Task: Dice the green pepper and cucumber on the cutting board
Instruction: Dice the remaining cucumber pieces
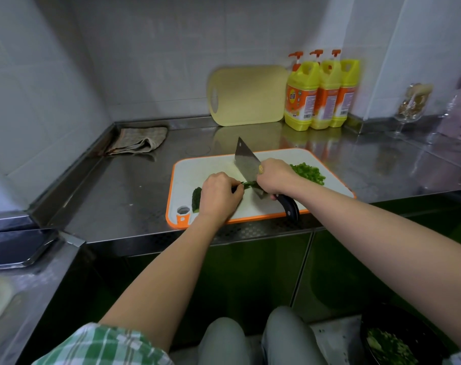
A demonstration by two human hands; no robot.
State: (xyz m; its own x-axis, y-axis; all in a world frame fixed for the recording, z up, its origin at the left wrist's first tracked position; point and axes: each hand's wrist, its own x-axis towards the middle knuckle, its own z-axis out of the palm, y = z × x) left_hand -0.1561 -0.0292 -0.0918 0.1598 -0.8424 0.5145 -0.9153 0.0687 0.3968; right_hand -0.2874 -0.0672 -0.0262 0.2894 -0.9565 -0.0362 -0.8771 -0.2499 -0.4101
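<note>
By the board [171, 206] front edge, the left hand [220, 194] pins a green strip [250, 183] under curled fingers; the right hand [275, 177] has its fingers wrapped round the knife [246, 164].

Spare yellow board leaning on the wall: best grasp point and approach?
Take the yellow board by the handle slot at its left end, from the left: it stands on edge against the wall, and detergent bottles crowd its right end.

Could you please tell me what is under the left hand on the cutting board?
Thin green strips poke out toward the cleaver and a cucumber piece shows beside the left hand; the rest is hidden.
</note>
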